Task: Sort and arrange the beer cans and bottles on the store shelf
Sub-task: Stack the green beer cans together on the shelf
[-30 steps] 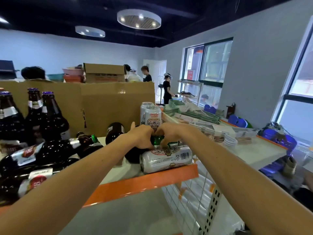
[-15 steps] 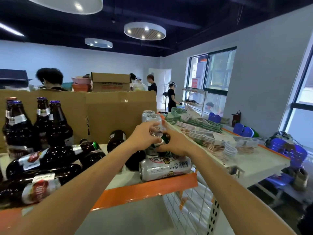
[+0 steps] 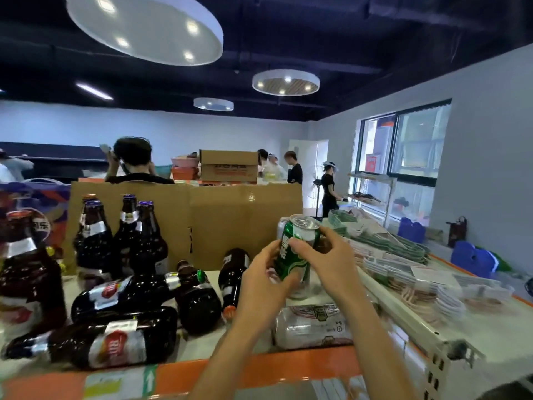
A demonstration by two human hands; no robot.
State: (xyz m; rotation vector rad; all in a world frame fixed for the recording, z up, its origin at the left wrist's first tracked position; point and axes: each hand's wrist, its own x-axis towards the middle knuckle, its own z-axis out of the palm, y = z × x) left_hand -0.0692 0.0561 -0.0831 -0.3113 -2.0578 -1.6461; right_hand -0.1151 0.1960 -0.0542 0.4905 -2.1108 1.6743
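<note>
A green beer can [image 3: 294, 249] is held tilted above the white shelf [image 3: 202, 339], gripped by my left hand [image 3: 265, 287] from below and my right hand [image 3: 328, 261] from the right side. A silver can [image 3: 311, 327] lies on its side at the shelf's front, under my hands. Another silver can [image 3: 282, 226] stands behind the green one, mostly hidden. Dark brown bottles lie flat on the shelf [image 3: 124, 295], [image 3: 95, 345], [image 3: 233, 278]. Three brown bottles with purple caps [image 3: 124, 241] stand upright at the back left.
A cardboard sheet [image 3: 230, 223] backs the shelf. The orange front rail [image 3: 259, 370] runs along the near edge. To the right, a table [image 3: 476, 321] holds stacks of flat packaged goods. Several people stand behind the cardboard and by the window.
Both hands have lifted the green can up from the shelf, where it lay low behind the silver can, and now hold it tilted in the air. The camera has tipped upward.
</note>
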